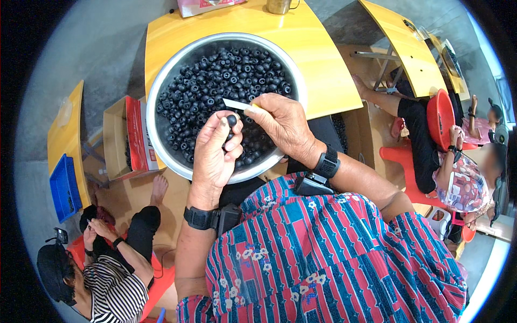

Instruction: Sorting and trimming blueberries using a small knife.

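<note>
A large metal basin is filled with small round black pieces, many with a hole in the end. My left hand is above the basin's near side, closed around one shiny black round piece that shows between thumb and fingertips. More black shows lower among those fingers, but I cannot make out what it is. To its right, my right hand grips a small knife. The pale blade points left over the basin, just above the held piece and apart from it. The fingers hide most of the knife's handle.
The basin overlaps the near edge of a yellow table with a metal cup at the back. Boxes stand at left, by a blue tray. Seated co-workers are at left and right, where a red basin stands.
</note>
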{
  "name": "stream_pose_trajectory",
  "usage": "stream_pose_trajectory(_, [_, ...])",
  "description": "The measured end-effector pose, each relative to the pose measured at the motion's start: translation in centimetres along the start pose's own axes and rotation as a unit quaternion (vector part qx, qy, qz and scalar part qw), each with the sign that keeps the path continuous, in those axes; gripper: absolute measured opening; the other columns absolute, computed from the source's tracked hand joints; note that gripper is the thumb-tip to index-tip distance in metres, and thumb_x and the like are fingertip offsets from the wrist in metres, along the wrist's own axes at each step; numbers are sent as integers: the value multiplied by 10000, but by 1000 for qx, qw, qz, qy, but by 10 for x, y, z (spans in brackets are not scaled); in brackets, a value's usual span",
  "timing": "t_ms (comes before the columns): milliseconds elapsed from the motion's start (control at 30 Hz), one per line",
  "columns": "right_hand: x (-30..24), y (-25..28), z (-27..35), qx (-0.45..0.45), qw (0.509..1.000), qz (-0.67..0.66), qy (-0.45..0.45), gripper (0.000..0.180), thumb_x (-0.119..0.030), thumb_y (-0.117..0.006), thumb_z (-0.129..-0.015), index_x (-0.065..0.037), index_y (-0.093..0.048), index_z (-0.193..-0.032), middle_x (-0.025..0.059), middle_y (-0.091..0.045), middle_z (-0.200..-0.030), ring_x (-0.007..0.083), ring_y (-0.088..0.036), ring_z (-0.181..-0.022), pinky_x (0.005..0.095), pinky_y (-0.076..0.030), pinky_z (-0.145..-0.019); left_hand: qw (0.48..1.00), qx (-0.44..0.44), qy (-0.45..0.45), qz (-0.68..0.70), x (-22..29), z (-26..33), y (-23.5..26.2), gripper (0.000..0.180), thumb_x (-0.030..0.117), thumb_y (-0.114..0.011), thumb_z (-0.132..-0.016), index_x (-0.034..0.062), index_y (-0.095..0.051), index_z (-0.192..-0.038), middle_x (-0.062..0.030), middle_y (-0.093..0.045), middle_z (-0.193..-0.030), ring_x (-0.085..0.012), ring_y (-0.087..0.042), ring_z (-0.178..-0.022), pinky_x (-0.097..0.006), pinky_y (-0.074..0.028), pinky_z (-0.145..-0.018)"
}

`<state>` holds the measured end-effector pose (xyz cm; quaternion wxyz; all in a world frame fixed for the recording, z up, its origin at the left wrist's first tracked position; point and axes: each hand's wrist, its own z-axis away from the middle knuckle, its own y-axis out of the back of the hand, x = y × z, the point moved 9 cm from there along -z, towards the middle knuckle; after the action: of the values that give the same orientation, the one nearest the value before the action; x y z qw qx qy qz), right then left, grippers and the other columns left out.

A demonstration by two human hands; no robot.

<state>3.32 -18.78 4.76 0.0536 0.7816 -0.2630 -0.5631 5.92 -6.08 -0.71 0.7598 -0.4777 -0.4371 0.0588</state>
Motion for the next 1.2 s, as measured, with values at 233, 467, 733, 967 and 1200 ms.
stream_pose_trajectory(233, [2,1,1,-28,997,-69,9,209,-216,-620,-893,-8,-639,-883,142,-604,-764,274,-591,-697,337,-472,-654,1000,1,-20,3,3,0,0,166,175,-502,-983,52,-522,-1092,-39,-502,-881,-45,-413,-623,-142,-320,-459])
stream_pose_trajectory(467, [-29,0,8,-48,992,-16,120,431,-178,-745,-770,-99,-632,-1178,112,-671,-911,251,-641,-766,333,-515,-703,1000,24,-15,-14,1,-1,5,147,183,-511,-981,77,-547,-1077,-10,-526,-862,-31,-408,-606,-139,-326,-456])
stream_pose_trajectory(733, [-35,-9,15,-42,979,100,174,513,-274,-745,-740,-192,-619,-1231,56,-496,-639,227,-546,-564,349,-463,-522,998,56,-26,-20,1,-2,12,158,200,-527,-972,85,-555,-1077,0,-544,-865,-17,-434,-617,-128,-321,-436])
stream_pose_trajectory(967, [-39,-10,18,-40,974,110,195,505,-264,-735,-750,-170,-621,-1232,53,-486,-632,218,-535,-553,341,-459,-512,999,37,-27,-12,3,-2,8,191,251,-538,-967,78,-560,-1046,15,-527,-835,-24,-451,-627,-134,-315,-434])
stream_pose_trajectory(1200, [-44,-8,21,-59,968,112,218,441,-272,-743,-739,-135,-660,-1150,50,-499,-634,217,-545,-558,339,-464,-516,994,93,-34,-37,4,-1,9,187,243,-531,-973,75,-568,-1047,21,-529,-820,-34,-432,-618,-139,-321,-444])
